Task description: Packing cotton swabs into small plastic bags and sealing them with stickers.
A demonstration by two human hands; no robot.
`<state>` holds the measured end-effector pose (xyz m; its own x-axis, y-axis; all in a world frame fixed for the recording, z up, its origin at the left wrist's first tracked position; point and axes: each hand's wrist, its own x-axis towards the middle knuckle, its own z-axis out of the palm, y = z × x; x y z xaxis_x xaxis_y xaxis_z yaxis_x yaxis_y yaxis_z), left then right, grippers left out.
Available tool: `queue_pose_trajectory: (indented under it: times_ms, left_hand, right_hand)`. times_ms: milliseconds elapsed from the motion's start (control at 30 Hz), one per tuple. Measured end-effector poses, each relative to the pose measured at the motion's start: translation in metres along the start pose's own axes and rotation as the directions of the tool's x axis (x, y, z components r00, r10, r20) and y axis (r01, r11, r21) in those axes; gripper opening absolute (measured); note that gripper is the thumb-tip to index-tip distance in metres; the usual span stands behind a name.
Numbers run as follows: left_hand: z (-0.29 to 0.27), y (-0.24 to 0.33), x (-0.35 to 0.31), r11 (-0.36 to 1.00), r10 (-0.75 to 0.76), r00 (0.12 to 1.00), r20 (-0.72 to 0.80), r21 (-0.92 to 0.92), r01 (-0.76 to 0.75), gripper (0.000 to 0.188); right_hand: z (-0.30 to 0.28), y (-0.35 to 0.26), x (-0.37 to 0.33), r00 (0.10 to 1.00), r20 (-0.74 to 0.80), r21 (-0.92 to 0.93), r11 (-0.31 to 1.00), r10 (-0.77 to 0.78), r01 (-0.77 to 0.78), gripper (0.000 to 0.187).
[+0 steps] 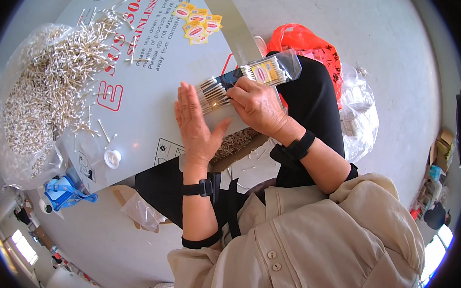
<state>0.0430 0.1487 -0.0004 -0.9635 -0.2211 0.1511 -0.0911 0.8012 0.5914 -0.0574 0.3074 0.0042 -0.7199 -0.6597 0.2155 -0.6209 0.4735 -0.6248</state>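
Observation:
My left hand [197,126] is open, palm down with fingers straight, its edge along a row of cotton swabs [212,95] laid side by side on the table. My right hand [260,105] is closed at the other end of that row, its fingers curled in a pinch; what they hold is hidden. Beside it, a dark strip [230,79] lies between the row and a clear bag of cotton swabs with a yellow label [265,72]. That bag reaches over the table's edge toward my knee.
A big clear bag of loose cotton swabs [41,109] spills onto the table [150,101] at left. Several yellow cards [198,24] lie at the far side. A white round cap [112,159] sits near the front edge. Below the table is a swab-filled box [233,146]; right, a red bag [308,43].

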Motion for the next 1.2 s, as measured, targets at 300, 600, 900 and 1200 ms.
queue_pose_trajectory:
  times_ms: [300,600,900,1200]
  left_hand:
    - [-0.004,-0.007,-0.004,0.93,-0.044,0.994,-0.103,-0.368,0.003,0.082]
    - [-0.001,-0.015,-0.01,0.947,-0.148,0.961,-0.232,-0.315,0.07,0.036]
    - [-0.006,-0.021,-0.009,0.937,-0.168,0.951,-0.261,-0.341,0.072,0.036]
    - [-0.031,-0.073,0.028,0.888,-0.409,0.853,-0.323,-0.358,0.29,0.031]
  right_hand:
    - [-0.002,-0.001,0.0,1.0,-0.009,0.038,0.999,-0.002,0.002,0.016]
    - [0.002,-0.002,0.022,0.977,0.044,-0.024,0.977,-0.211,0.212,0.009]
    - [0.004,-0.004,0.029,0.95,0.208,-0.148,0.953,-0.231,0.264,0.008]
    - [0.002,0.003,0.029,0.958,0.131,-0.077,0.961,-0.253,0.265,0.01]
